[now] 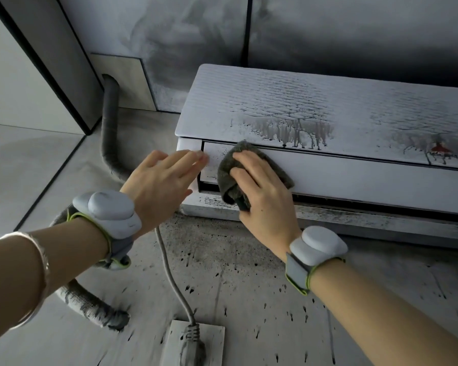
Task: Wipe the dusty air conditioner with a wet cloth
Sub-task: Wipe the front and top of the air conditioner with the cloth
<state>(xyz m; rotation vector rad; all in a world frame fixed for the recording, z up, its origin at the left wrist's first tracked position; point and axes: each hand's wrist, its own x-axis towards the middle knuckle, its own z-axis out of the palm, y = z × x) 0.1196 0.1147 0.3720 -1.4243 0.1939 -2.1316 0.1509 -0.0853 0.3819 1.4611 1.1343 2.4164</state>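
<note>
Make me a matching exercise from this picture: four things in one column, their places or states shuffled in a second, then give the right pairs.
Things:
1. cloth
2. left hand
3. plug
4. grey hose

Places or states:
A. comes out of a hole in the wall
B. pressed on the air conditioner flap under the right hand
C. sits in the wall socket
D. fingers straight, at the unit's left end

Pairs: 1-B, 2-D, 3-C, 4-A
</note>
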